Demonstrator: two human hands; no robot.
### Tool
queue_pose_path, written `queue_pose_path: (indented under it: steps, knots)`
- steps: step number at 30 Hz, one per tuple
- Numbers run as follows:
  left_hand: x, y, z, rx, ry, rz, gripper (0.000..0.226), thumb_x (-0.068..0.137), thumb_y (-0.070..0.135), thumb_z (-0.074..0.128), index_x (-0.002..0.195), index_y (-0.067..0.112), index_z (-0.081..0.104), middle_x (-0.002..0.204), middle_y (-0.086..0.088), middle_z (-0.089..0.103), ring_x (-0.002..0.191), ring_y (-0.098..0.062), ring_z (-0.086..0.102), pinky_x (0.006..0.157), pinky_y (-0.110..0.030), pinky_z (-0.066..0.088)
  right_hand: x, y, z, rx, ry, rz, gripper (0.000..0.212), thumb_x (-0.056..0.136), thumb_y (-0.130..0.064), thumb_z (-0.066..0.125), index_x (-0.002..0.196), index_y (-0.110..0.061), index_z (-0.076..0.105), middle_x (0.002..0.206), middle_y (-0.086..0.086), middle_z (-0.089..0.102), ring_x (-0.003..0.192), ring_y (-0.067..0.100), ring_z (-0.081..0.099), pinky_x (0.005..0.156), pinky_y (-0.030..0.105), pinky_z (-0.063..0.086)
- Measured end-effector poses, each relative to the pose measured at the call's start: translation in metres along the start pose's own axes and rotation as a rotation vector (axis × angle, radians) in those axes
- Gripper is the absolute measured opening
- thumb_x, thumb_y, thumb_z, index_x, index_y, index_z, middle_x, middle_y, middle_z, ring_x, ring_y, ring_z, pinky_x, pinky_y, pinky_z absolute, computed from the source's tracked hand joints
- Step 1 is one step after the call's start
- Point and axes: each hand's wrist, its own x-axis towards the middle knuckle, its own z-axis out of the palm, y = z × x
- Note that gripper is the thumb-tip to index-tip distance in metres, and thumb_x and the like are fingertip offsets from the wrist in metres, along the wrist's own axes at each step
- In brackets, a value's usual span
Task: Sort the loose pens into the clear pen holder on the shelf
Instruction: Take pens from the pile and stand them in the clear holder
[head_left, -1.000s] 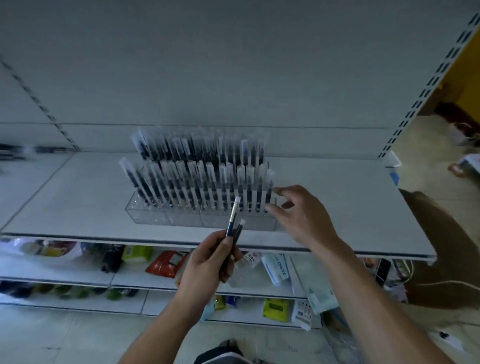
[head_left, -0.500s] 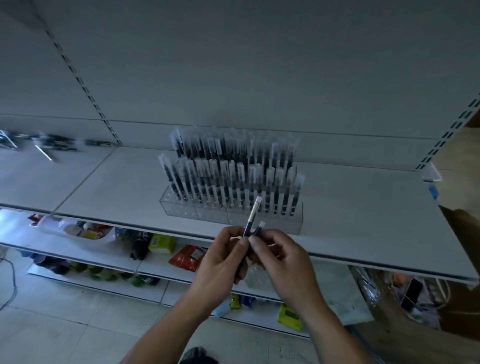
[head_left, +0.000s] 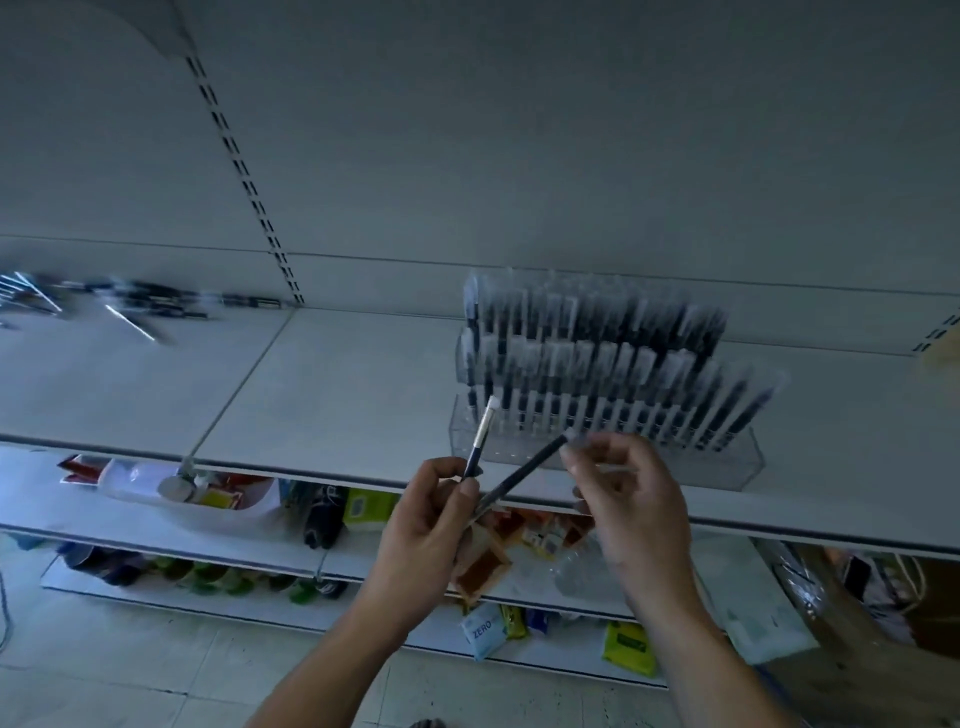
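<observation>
The clear pen holder (head_left: 748, 462) stands on the grey shelf (head_left: 332, 395), packed with several rows of dark pens with clear caps. In front of it, my left hand (head_left: 426, 525) grips one upright pen (head_left: 480, 439) by its lower end. A second pen (head_left: 524, 470) slants up to the right; my right hand (head_left: 628, 499) pinches its capped tip, while its lower end lies against my left fingers. Both hands hover just off the shelf's front edge. Several loose pens (head_left: 130, 301) lie blurred at the far left of the shelf.
Lower shelves (head_left: 171, 530) below hold packets, bottles and small boxes. A slotted upright (head_left: 244, 176) runs down the back panel. A tiled floor (head_left: 130, 670) lies underneath and a brown box (head_left: 883, 603) sits at lower right.
My right hand left the holder, came to the pens in my left hand and pulled one out to the right. The view has swung left, so the holder now sits further right.
</observation>
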Motion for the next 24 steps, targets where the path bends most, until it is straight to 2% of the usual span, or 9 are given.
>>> queue_pose_path:
  steps: [1,3,5,7,10,12,15,19,24]
  knots:
    - [0.002,0.001,-0.012,-0.011,-0.009,-0.003,0.013,0.095,0.023,0.049,0.102,0.014,0.056,0.074,-0.008,0.054,0.059,-0.021,0.045,0.055,-0.032,0.043,-0.005,-0.001,0.005,-0.149,0.038,-0.175,0.021,0.082,-0.033,0.072,0.099,-0.026,0.062,0.095,-0.015,0.061,0.078,0.001,0.061,0.064,0.011,0.048]
    - [0.007,0.004,-0.034,-0.030,-0.058,-0.013,0.017,0.092,0.027,0.051,0.101,0.014,0.056,0.081,-0.013,0.057,0.067,-0.027,0.048,0.066,-0.043,0.043,-0.013,-0.003,0.021,-0.366,-0.068,-0.454,0.028,0.083,-0.025,0.073,0.109,-0.025,0.063,0.105,-0.012,0.053,0.083,0.001,0.057,0.067,0.007,0.046]
    - [0.011,0.006,-0.051,-0.026,-0.112,-0.006,0.016,0.092,0.027,0.051,0.101,0.014,0.055,0.082,-0.015,0.056,0.068,-0.027,0.046,0.068,-0.044,0.041,-0.018,-0.004,0.045,-0.537,-0.219,-0.556,0.029,0.081,-0.021,0.075,0.109,-0.023,0.066,0.108,-0.011,0.051,0.092,0.002,0.054,0.074,0.014,0.049]
    - [0.015,0.008,-0.064,0.005,-0.159,-0.001,0.012,0.096,0.025,0.049,0.100,0.016,0.055,0.077,-0.011,0.055,0.065,-0.025,0.044,0.064,-0.039,0.039,-0.021,-0.005,0.067,-0.604,-0.216,-0.572,0.024,0.080,-0.018,0.076,0.103,-0.021,0.068,0.103,-0.010,0.052,0.093,0.009,0.055,0.072,0.021,0.049]
    - [0.020,0.010,-0.082,0.046,-0.217,-0.028,0.016,0.099,0.027,0.047,0.099,0.015,0.056,0.077,-0.012,0.061,0.060,-0.020,0.044,0.054,-0.028,0.039,-0.024,-0.010,0.082,-0.669,-0.120,-0.581,0.017,0.078,-0.019,0.077,0.094,-0.020,0.070,0.098,-0.008,0.055,0.084,0.009,0.056,0.065,0.020,0.044]
    - [0.025,0.008,-0.095,0.033,-0.183,-0.078,0.020,0.099,0.029,0.046,0.095,0.015,0.060,0.081,-0.016,0.065,0.057,-0.017,0.046,0.049,-0.022,0.037,-0.024,-0.013,0.082,-0.698,-0.047,-0.582,0.018,0.077,-0.021,0.078,0.093,-0.018,0.072,0.099,-0.003,0.056,0.080,0.011,0.056,0.061,0.019,0.047]
    - [0.031,0.008,-0.109,-0.032,-0.102,-0.124,0.021,0.100,0.026,0.046,0.095,0.015,0.063,0.076,-0.004,0.066,0.056,-0.016,0.044,0.047,-0.022,0.033,-0.018,-0.026,0.077,-0.611,0.094,-0.472,0.018,0.085,-0.030,0.068,0.097,-0.017,0.072,0.095,-0.004,0.053,0.072,0.007,0.052,0.057,0.010,0.044]
    - [0.025,0.011,-0.115,-0.014,-0.150,-0.120,0.019,0.100,0.024,0.046,0.099,0.013,0.061,0.079,-0.002,0.067,0.058,-0.015,0.046,0.048,-0.019,0.037,0.003,-0.047,0.078,-0.388,0.169,-0.364,0.016,0.092,-0.029,0.061,0.093,-0.015,0.069,0.095,-0.004,0.066,0.079,0.004,0.061,0.066,0.015,0.049]
    - [0.020,0.010,-0.125,-0.019,-0.170,-0.133,0.018,0.099,0.022,0.047,0.101,0.010,0.061,0.080,-0.004,0.069,0.059,-0.016,0.049,0.049,-0.018,0.041,0.024,-0.055,0.095,-0.522,0.139,-0.304,0.014,0.091,-0.028,0.064,0.091,-0.013,0.065,0.074,-0.012,0.061,0.065,0.001,0.057,0.055,0.016,0.046]
